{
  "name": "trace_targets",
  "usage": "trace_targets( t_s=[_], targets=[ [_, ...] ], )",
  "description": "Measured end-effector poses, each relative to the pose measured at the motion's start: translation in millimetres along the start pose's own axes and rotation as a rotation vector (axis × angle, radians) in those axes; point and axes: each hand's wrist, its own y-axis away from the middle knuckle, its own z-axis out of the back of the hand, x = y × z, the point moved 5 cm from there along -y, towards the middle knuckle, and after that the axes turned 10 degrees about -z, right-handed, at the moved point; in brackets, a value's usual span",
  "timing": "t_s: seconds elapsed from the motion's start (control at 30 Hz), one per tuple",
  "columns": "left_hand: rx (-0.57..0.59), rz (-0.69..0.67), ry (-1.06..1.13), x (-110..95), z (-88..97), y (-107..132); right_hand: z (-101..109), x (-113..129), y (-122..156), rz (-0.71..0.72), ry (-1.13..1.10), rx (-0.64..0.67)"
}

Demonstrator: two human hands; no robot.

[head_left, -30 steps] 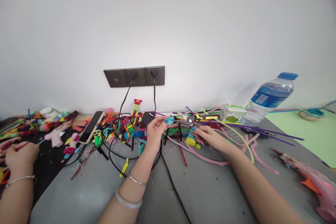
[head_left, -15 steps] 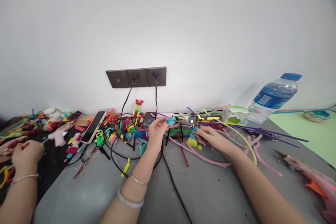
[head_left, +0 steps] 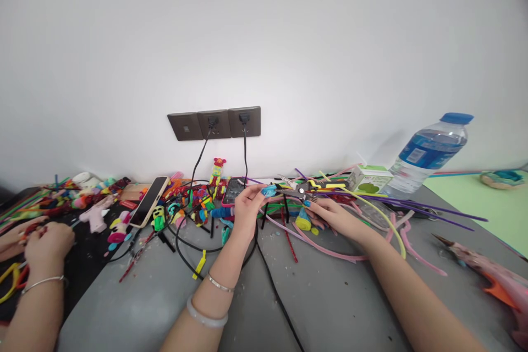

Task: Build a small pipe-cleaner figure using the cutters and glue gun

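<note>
My left hand is raised a little over the grey table, its fingers pinched on a small blue fuzzy piece. My right hand grips the handles of small pliers, whose jaws point left at the blue piece. Below the pliers lies a blue and yellow pipe-cleaner piece. Loose pipe cleaners in pink, yellow and purple lie around my right hand.
Another person's hands work at the far left among coloured craft bits. Two phones and black cables from wall sockets lie in the middle. A water bottle, a green carton and a pink glue gun stand right.
Both of my hands have stayed nearly still with the blue piece and pliers. The other person's hands at the left have shifted a little to the right.
</note>
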Motion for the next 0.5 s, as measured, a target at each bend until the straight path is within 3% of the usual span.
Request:
trace_targets(
  t_s=[0.5],
  targets=[
    [0.029,-0.019,0.004,2.1,0.6,0.1,1.1,-6.7,-1.7,0.017,0.03,-0.005]
  ],
)
